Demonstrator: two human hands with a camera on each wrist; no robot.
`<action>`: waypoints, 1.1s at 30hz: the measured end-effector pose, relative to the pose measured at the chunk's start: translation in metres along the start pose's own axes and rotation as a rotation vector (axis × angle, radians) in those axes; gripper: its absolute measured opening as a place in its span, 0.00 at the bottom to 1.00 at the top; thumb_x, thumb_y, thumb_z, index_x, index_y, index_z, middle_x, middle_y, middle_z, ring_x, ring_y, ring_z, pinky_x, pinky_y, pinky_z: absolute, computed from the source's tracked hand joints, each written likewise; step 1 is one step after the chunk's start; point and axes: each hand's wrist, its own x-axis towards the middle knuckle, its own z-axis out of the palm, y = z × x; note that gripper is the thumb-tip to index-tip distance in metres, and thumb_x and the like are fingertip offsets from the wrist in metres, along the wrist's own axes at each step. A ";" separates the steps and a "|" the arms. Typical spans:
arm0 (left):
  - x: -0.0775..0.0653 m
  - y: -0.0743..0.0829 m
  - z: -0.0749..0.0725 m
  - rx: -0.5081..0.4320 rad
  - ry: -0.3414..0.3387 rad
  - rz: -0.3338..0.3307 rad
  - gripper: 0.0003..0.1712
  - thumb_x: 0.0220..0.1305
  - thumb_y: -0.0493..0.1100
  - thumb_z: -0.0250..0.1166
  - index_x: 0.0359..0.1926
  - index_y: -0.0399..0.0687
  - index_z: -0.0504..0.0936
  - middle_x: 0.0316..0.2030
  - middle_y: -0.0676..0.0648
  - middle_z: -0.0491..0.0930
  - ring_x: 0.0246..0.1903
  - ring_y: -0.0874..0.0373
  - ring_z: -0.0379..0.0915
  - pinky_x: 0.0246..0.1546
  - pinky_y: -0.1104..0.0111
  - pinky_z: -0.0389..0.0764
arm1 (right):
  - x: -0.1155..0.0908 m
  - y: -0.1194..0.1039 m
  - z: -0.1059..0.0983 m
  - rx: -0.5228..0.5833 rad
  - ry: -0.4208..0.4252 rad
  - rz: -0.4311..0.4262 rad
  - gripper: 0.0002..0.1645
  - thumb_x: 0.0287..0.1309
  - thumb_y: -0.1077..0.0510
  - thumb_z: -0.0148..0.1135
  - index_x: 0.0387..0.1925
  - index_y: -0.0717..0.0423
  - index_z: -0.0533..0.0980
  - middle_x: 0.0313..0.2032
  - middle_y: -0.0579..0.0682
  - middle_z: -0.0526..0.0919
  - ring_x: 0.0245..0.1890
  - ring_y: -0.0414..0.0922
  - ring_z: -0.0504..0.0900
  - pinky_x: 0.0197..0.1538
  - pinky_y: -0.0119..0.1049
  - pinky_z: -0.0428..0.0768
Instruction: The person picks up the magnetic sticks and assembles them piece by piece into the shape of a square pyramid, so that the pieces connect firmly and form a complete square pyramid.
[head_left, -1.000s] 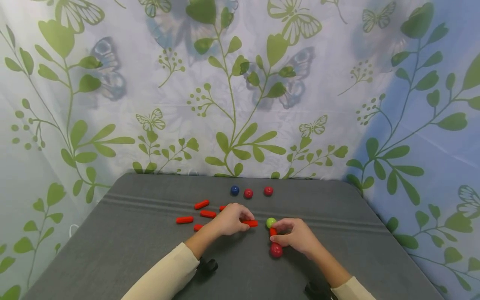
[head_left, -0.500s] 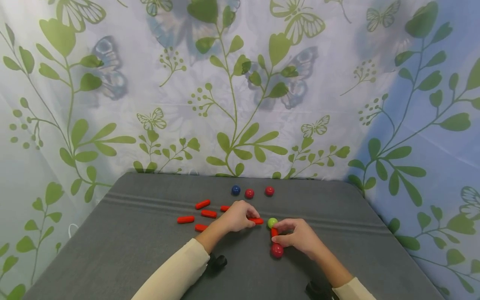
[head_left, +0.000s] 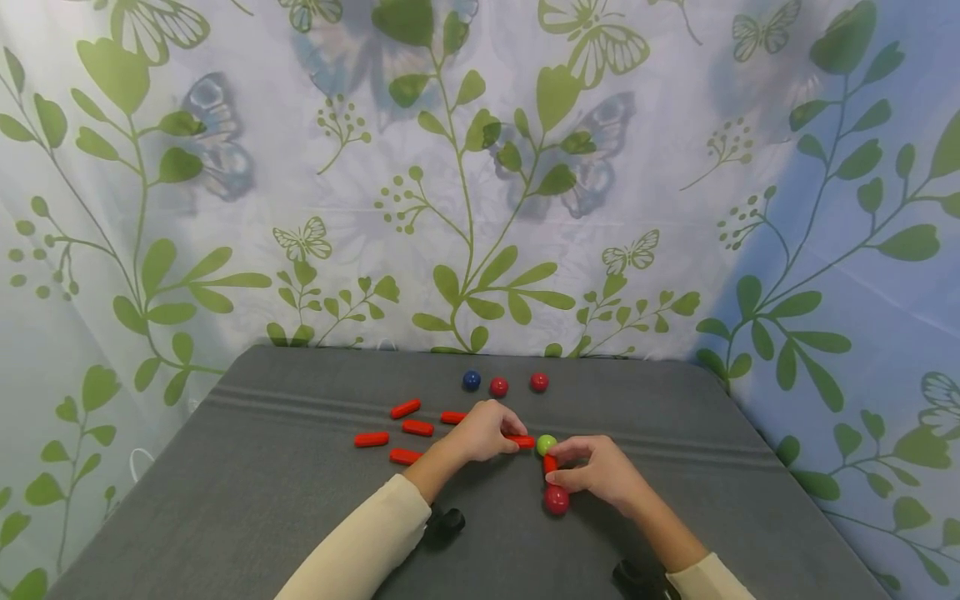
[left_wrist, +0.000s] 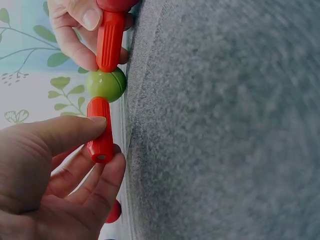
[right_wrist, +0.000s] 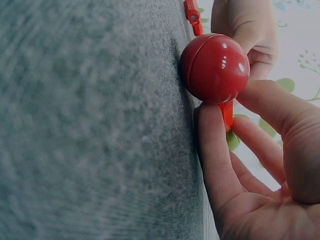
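Observation:
My left hand (head_left: pixel 486 430) pinches a red ribbed rod (left_wrist: pixel 104 130) between thumb and fingers. One end of that rod meets a lime-green ball (left_wrist: pixel 107 85) in the left wrist view. A second red rod (left_wrist: pixel 111 42) meets the ball's opposite side, and my right hand (head_left: pixel 600 473) grips it. At this second rod's near end sits a larger-looking red ball (right_wrist: pixel 215 68), low over the table in the right wrist view, where it hides most of the rod. From the head, the two rods form a corner at the green ball (head_left: pixel 547 445).
Several loose red rods, one of them a rod (head_left: pixel 371 439) at the far left, lie left of my left hand. Farther back on the grey table (head_left: pixel 300 517) are a blue ball (head_left: pixel 471 381) and two red balls, one red ball (head_left: pixel 539 382) rightmost. A patterned curtain (head_left: pixel 480 208) hangs behind.
My left hand has moved right with its red rod, closing the gap to the green ball. My right hand has stayed nearly still, holding the other rod.

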 end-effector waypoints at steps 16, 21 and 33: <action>0.000 0.006 0.003 -0.023 -0.014 -0.029 0.08 0.58 0.37 0.77 0.38 0.52 0.91 0.34 0.56 0.87 0.33 0.67 0.77 0.36 0.73 0.80 | -0.003 0.001 0.002 0.058 -0.006 0.000 0.29 0.52 0.60 0.79 0.55 0.68 0.80 0.48 0.61 0.84 0.38 0.47 0.88 0.41 0.44 0.89; 0.000 0.005 0.003 -0.011 -0.008 -0.013 0.08 0.58 0.38 0.77 0.39 0.53 0.91 0.37 0.57 0.88 0.35 0.67 0.78 0.39 0.73 0.80 | -0.004 0.002 0.003 0.042 -0.001 -0.002 0.29 0.51 0.60 0.79 0.55 0.67 0.81 0.47 0.60 0.85 0.37 0.47 0.88 0.41 0.44 0.89; 0.000 0.004 0.003 -0.019 -0.014 -0.023 0.08 0.60 0.38 0.76 0.40 0.53 0.91 0.38 0.56 0.88 0.38 0.66 0.80 0.42 0.71 0.81 | -0.004 0.003 0.002 0.036 0.001 -0.001 0.29 0.52 0.60 0.79 0.55 0.67 0.81 0.48 0.61 0.85 0.38 0.47 0.88 0.42 0.44 0.89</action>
